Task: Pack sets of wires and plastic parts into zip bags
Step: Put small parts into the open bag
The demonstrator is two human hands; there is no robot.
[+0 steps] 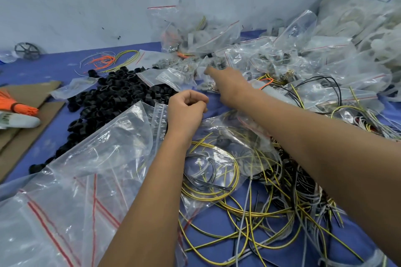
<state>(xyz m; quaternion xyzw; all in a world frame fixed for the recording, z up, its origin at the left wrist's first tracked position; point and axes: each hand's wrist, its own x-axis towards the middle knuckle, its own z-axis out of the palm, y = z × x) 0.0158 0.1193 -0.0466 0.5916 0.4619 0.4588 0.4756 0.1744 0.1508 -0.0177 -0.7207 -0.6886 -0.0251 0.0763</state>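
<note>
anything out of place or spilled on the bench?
Black plastic parts lie loose in a heap spilling across the blue mat, and yellow-green wires sit tangled near the front. Nothing looks damaged.

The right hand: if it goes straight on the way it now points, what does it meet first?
Probably the small clear bag of grey parts; the right hand already seems to touch it, though depth is unclear.
</note>
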